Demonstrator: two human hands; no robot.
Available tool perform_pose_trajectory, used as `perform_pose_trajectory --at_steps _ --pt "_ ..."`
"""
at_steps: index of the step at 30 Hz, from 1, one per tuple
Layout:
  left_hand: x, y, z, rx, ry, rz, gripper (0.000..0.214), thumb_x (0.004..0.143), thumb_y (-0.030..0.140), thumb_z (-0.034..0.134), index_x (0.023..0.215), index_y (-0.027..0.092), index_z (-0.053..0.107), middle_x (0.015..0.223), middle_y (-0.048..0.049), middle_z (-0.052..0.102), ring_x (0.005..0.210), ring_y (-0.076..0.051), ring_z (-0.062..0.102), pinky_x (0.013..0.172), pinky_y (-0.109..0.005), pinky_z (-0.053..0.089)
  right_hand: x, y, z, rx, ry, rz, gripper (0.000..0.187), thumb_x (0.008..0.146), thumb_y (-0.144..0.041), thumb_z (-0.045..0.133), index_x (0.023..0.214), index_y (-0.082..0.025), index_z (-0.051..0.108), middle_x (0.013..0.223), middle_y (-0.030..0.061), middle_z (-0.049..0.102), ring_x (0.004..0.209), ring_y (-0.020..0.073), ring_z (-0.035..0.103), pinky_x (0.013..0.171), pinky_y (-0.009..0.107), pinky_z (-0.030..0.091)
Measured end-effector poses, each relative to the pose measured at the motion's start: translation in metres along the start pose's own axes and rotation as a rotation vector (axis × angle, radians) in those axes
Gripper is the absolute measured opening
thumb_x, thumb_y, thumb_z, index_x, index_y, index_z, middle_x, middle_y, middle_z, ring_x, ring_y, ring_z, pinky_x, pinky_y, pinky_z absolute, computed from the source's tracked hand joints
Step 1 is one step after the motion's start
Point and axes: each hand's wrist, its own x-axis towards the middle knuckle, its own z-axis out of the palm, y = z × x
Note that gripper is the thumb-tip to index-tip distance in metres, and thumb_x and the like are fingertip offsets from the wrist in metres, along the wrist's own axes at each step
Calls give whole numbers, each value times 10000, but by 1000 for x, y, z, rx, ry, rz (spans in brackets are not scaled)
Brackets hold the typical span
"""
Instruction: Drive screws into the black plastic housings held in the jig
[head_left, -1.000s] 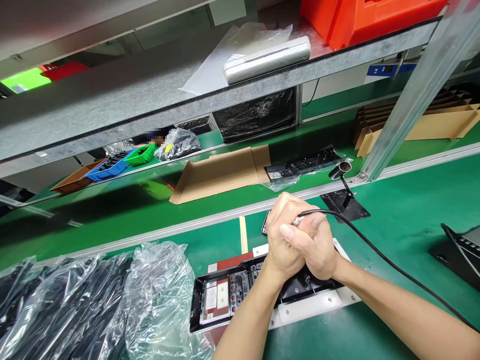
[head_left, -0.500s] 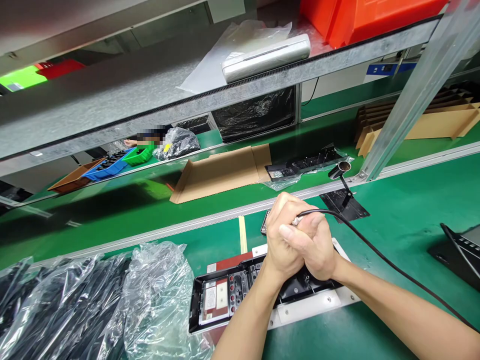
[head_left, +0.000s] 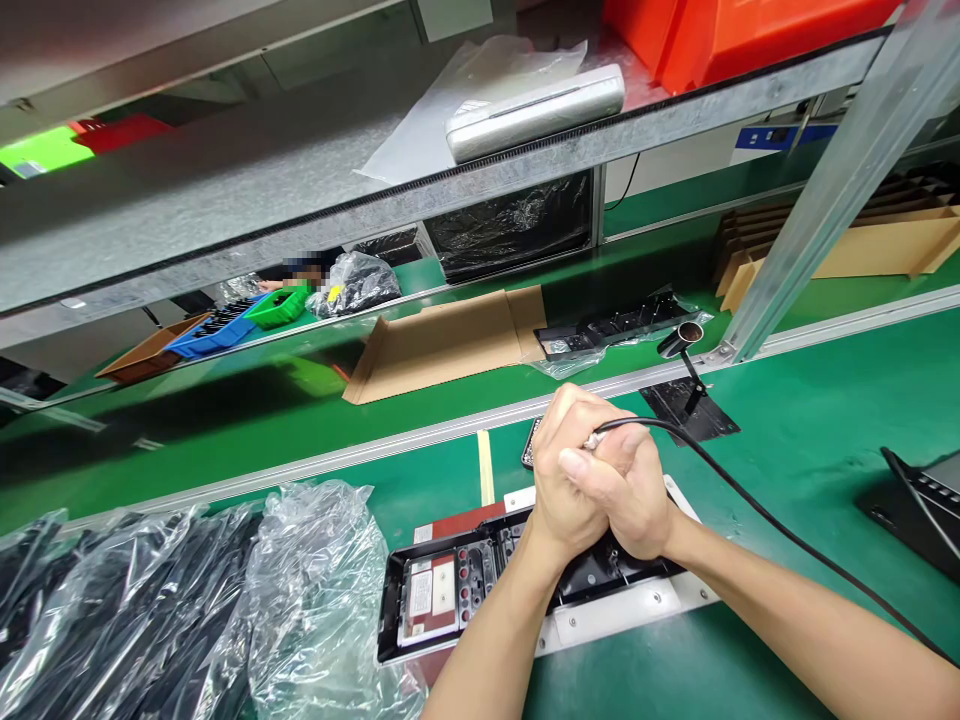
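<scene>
Both of my hands are clasped together over a black plastic housing [head_left: 442,590] that lies in a white fixture plate [head_left: 622,612] on the green bench. My right hand [head_left: 637,505] is closed round a corded tool whose metal end [head_left: 592,438] pokes out above the fingers. Its black cable [head_left: 772,520] runs off to the right. My left hand [head_left: 559,485] is wrapped over the right hand and the tool. The tool's tip is hidden under the hands. The housing shows a red-and-white labelled board at its left end.
Bagged black parts in clear plastic [head_left: 187,600] lie at the lower left. A flat cardboard sheet [head_left: 450,340] and a bagged black part [head_left: 607,330] lie on the green conveyor behind. A small metal cup on a stand [head_left: 686,340] is at right. Another black part [head_left: 919,500] lies far right.
</scene>
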Motion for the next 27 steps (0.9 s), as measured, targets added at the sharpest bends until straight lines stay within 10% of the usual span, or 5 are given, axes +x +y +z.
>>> perform_pose_trajectory --at_steps 27 --pt "-1 -1 0 4 16 -8 183 1050 357 614 958 217 689 907 -32 651 835 -188 620 723 -328 495 -1 4 -1 4 -34 25 273 938 -440 651 788 -214 627 682 25 548 754 246 626 688 398 560"
